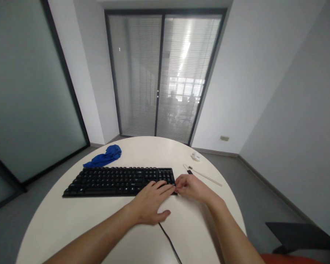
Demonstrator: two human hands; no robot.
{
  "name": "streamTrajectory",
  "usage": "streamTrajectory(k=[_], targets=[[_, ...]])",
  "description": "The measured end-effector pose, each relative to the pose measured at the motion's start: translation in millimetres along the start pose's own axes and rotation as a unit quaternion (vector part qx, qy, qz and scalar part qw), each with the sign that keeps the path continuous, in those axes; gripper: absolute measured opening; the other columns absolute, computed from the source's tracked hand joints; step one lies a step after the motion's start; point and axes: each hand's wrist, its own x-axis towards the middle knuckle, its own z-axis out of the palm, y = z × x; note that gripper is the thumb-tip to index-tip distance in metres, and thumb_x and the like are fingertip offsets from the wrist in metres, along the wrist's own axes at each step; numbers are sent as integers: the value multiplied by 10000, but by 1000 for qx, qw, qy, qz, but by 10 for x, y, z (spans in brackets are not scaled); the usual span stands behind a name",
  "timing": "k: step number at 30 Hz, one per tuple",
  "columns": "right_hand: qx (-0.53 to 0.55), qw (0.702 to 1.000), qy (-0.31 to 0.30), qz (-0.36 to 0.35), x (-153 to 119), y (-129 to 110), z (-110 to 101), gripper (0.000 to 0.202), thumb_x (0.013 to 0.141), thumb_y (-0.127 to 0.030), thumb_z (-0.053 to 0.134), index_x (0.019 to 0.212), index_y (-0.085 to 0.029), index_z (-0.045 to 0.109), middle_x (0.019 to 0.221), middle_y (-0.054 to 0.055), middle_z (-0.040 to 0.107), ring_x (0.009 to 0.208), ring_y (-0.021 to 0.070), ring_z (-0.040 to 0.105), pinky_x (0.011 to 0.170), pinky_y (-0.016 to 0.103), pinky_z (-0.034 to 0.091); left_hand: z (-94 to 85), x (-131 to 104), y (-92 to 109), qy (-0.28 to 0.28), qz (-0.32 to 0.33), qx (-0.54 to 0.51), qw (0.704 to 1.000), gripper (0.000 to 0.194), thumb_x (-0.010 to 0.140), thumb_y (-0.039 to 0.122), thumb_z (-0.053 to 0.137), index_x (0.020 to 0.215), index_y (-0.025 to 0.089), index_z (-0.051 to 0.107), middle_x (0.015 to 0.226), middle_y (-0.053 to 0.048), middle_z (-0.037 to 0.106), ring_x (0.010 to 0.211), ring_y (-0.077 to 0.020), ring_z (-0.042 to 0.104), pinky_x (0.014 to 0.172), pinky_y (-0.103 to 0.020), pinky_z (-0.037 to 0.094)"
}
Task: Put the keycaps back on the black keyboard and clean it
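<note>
Cable (169, 240) runs toward the round table's (126, 238) near edge; left hand (151, 202), spread over the keyboard's (110, 180) right end, could snag it sliding back; right hand (191, 187) touches there, grip unclear.

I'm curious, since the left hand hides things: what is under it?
Under the left hand is part of the keyboard, and a cable emerges beside the palm. The keys the fingers cover and any hidden stretch of cable cannot be seen.

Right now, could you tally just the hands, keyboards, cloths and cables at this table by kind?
Hands: 2, the left hand and right hand
Keyboard: 1
Blue cloth: 1
Black cable: 1
Total: 5
</note>
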Motion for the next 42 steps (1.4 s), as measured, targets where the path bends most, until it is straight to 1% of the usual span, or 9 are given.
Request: streamTrajectory(k=[6, 11, 15, 18, 21, 25, 32, 35, 42], targets=[[19, 998, 0, 57, 29, 80, 57, 125, 729, -258, 726, 832, -193, 755, 768, 25, 751, 704, 174, 680, 640, 242, 488, 8, 8, 20, 10, 2, 1, 1000, 731, 872, 531, 553, 1494, 210, 343, 1521, -70, 441, 1368, -317, 372, 1116, -513, 309], [29, 997, -1, 75, 17, 99, 57, 288, 721, -277, 754, 999, -202, 742, 890, 30, 762, 729, 168, 678, 660, 252, 498, 1, -1, 2, 21, 7, -11, 1000, 704, 889, 516, 554, 1497, 226, 349, 1517, -73, 450, 1380, -327, 374, 1137, -527, 286], [32, 999, 4, 43, -7, 87, -13, 273, 794, -376, 702, 993, -197, 758, 868, 35, 760, 724, 181, 662, 673, 280, 500, -3, -34, -20, 32, 18, -16, 999, 654, 930, 453, 529, 1515, 238, 331, 1552, -62, 408, 1404, -313, 362, 1161, -524, 267], [-15, 997, 58, 44, 2, 155, -93, 288, 865, -432, 618, 968, -211, 770, 886, 37, 762, 735, 190, 655, 689, 292, 495, 2, -61, -54, 56, 8, -16, 998, 591, 952, 398, 515, 1501, 245, 361, 1540, -59, 429, 1397, -286, 385, 1163, -502, 283], [-98, 978, 146, 111, 24, 308, -157, 327, 890, -407, 570, 1074, -200, 743, 971, 67, 755, 793, 213, 672, 742, 313, 497, 14, -88, -145, 103, -41, -1, 994, 528, 966, 381, 495, 1471, 248, 417, 1522, -62, 453, 1376, -278, 411, 1154, -495, 308], [-155, 950, 212, 171, 11, 541, -175, 467, 875, -399, 576, 1245, -125, 660, 1206, 181, 674, 1074, 315, 633, 915, 409, 467, 0, -179, -389, 171, -170, 46, 969, 480, 985, 424, 437, 1409, 212, 507, 1507, -89, 463, 1357, -306, 423, 1140, -494, 328], [-199, 935, 223, 189, -36, 795, -135, 347, 874, -355, 578, 1126, -187, 746, 1215, 173, 672, 1098, 347, 625, 978, 462, 448, -76, -441, -853, 105, -444, 127, 880, 643, 949, 561, 375, 1409, 137, 522, 1516, -191, 424, 1377, -448, 357, 1084, -643, 286], [-199, 934, 232, 186, -8, 872, -148, 349, 888, -297, 526, 1110, -156, 756, 1179, 181, 692, 1071, 341, 646, 988, 459, 456, -64, -457, -900, 83, -463, 108, 876, 677, 938, 604, 350, 1426, 163, 511, 1509, -184, 436, 1405, -461, 301, 1076, -709, 225], [-167, 929, 274, 185, 141, 919, -132, 372, 865, -242, 489, 1138, -185, 736, 1151, 135, 720, 1093, 318, 653, 1001, 456, 469, -32, -417, -830, 111, -448, 86, 883, 612, 935, 596, 351, 1334, 201, 596, 1416, -195, 518, 1372, -443, 347, 1065, -740, 195]])
